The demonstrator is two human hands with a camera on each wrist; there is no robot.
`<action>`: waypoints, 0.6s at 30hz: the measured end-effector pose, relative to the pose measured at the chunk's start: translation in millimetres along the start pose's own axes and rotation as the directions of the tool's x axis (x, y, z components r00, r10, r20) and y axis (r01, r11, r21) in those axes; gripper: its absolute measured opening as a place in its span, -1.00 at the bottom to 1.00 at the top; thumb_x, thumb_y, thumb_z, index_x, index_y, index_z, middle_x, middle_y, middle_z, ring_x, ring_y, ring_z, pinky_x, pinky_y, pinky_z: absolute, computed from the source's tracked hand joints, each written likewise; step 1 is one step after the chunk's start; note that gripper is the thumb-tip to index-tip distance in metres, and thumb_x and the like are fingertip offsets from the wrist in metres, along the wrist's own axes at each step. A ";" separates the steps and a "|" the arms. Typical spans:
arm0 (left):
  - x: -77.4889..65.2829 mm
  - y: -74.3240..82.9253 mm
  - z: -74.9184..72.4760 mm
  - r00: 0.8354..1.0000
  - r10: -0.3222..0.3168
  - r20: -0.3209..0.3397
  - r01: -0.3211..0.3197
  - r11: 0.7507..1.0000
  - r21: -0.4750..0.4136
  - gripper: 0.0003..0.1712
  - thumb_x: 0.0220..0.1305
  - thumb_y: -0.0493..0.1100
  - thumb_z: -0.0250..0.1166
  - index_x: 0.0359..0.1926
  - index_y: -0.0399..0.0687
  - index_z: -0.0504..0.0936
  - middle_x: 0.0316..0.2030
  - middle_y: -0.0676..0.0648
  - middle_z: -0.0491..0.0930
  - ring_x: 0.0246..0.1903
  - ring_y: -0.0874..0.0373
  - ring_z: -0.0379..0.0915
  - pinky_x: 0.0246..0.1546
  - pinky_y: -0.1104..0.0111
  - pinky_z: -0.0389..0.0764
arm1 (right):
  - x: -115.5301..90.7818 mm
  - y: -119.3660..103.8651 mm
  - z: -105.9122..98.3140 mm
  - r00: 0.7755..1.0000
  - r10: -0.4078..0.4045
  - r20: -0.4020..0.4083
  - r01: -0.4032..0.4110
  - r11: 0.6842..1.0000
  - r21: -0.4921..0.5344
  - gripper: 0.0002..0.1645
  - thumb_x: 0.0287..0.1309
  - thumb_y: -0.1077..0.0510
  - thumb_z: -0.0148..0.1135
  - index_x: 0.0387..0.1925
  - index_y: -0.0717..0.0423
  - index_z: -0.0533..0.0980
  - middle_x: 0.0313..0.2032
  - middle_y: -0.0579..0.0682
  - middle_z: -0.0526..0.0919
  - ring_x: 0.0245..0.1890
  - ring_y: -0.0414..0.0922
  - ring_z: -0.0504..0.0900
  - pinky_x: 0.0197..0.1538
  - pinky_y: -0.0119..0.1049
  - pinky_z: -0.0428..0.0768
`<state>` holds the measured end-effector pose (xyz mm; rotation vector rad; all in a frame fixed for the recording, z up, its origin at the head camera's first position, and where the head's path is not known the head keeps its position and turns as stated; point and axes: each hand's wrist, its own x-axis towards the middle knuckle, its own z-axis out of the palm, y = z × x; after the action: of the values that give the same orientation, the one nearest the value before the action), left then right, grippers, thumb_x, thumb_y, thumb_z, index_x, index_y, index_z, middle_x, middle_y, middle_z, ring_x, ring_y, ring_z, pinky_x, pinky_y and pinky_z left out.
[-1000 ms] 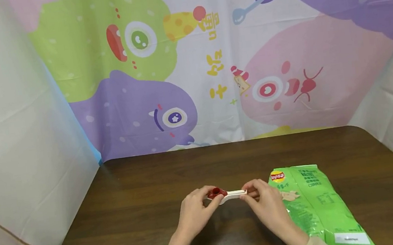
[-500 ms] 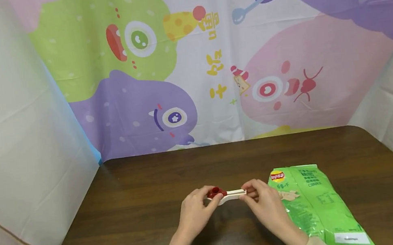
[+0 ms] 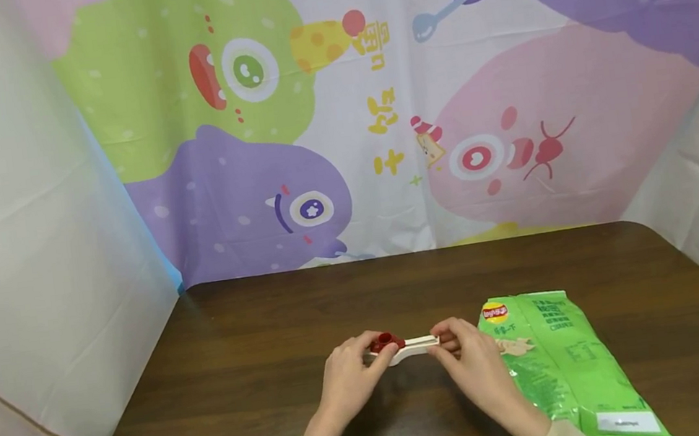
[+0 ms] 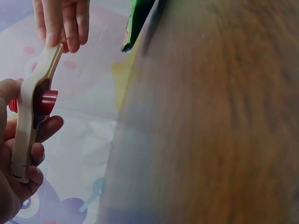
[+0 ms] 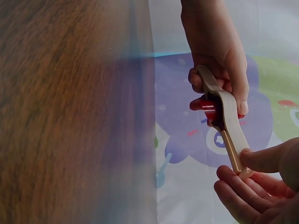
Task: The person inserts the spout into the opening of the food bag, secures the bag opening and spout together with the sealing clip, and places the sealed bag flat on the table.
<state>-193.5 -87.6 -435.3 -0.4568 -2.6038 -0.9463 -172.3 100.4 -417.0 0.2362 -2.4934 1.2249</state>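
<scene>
Both hands hold one white bag clip (image 3: 419, 349) with a red spout (image 3: 386, 341), level above the table in the head view. My left hand (image 3: 347, 380) grips its left end, thumb in front and fingers behind, hiding part of that end. The thumb and fingers of my right hand (image 3: 481, 368) pinch the tip of the right end. In the left wrist view the clip (image 4: 27, 105) is long and narrow, and the red spout (image 4: 47, 100) sticks out from its wider middle. The right wrist view shows the clip (image 5: 236, 133) with a narrow slit along its arm.
A green chip bag (image 3: 570, 358) lies on the dark wooden table (image 3: 259, 331), close beside the right forearm. Behind the table hangs a cartoon-printed cloth (image 3: 383, 221). White cloth walls (image 3: 11, 179) stand at both sides.
</scene>
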 end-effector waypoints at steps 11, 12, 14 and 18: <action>0.8 1.2 -0.3 0.998 -0.047 0.030 0.047 0.999 -0.015 -0.60 0.15 0.24 0.14 -0.24 0.08 0.64 -0.42 0.11 0.63 -0.44 0.24 0.49 -0.43 0.41 0.41 | 1.7 -0.6 -3.3 0.999 0.028 0.025 -0.027 0.999 -0.045 -0.78 -0.12 0.25 0.38 -0.39 0.12 0.50 -0.45 -0.06 0.63 -0.47 -0.25 0.61 -0.38 -0.44 0.53; 0.9 1.4 -0.2 0.998 -0.051 0.034 0.051 0.998 -0.025 -0.60 0.15 0.24 0.14 -0.24 0.08 0.64 -0.42 0.11 0.63 -0.44 0.24 0.49 -0.42 0.41 0.42 | 1.8 -0.8 -3.6 0.999 0.031 0.027 -0.029 0.998 -0.050 -0.78 -0.12 0.24 0.38 -0.39 0.11 0.50 -0.46 -0.07 0.63 -0.48 -0.26 0.61 -0.38 -0.43 0.53; 0.8 1.5 -0.1 0.997 -0.060 0.044 0.062 0.997 -0.042 -0.61 0.15 0.23 0.15 -0.25 0.08 0.65 -0.42 0.11 0.63 -0.43 0.24 0.49 -0.42 0.41 0.42 | 1.6 -1.1 -4.0 0.999 0.039 0.033 -0.037 0.998 -0.055 -0.79 -0.12 0.23 0.38 -0.39 0.09 0.50 -0.47 -0.08 0.64 -0.49 -0.26 0.61 -0.37 -0.41 0.52; 0.7 1.1 -0.3 0.996 -0.071 0.055 0.075 0.995 -0.070 -0.60 0.15 0.22 0.15 -0.25 0.06 0.65 -0.41 0.09 0.63 -0.42 0.24 0.50 -0.41 0.41 0.44 | 1.3 -1.5 -4.1 0.998 0.040 0.038 -0.038 0.997 -0.060 -0.79 -0.11 0.22 0.38 -0.39 0.07 0.50 -0.48 -0.09 0.66 -0.49 -0.27 0.62 -0.37 -0.39 0.52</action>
<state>-193.7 -86.9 -434.2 -0.4122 -2.6563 -1.0685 -172.0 102.8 -413.1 0.1989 -2.5747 1.1699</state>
